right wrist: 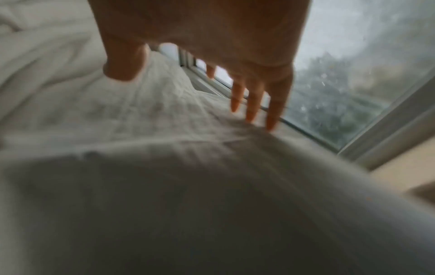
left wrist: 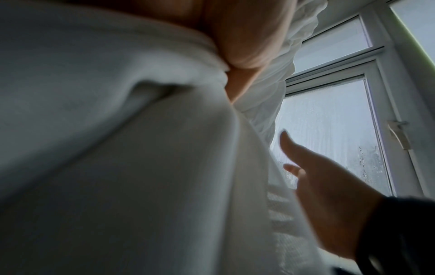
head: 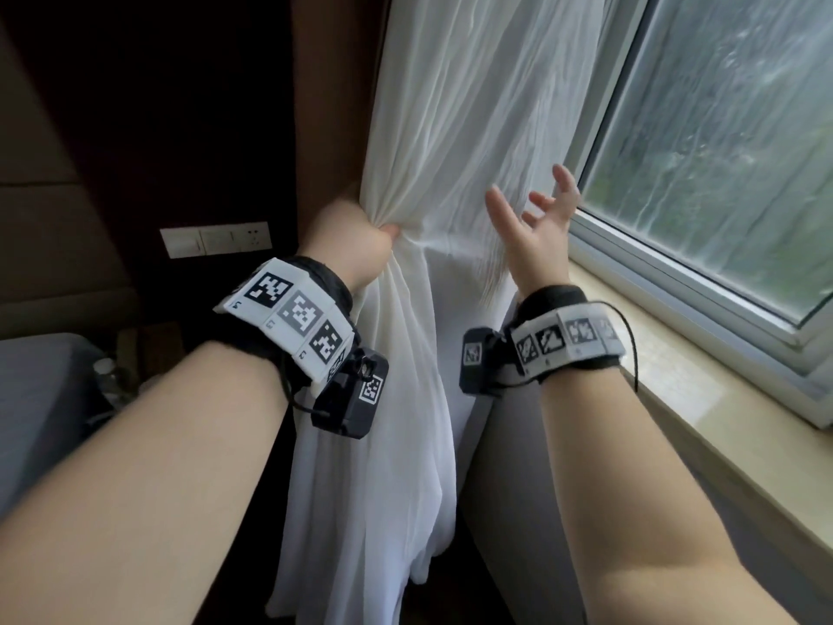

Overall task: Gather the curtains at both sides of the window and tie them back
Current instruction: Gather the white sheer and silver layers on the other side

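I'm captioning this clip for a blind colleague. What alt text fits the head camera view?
A person's left hand grips a bunched white curtain beside a window, while the right hand reaches toward the curtain's loose edge with its fingers spread. Both wrists wear bands with black-and-white square markers.

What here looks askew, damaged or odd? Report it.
Nothing damaged or spilled. The window glass is streaked and fogged with wet. The curtain is bunched in the left hand, as the task expects; the right hand is open beside its edge. No tie-back is in view.
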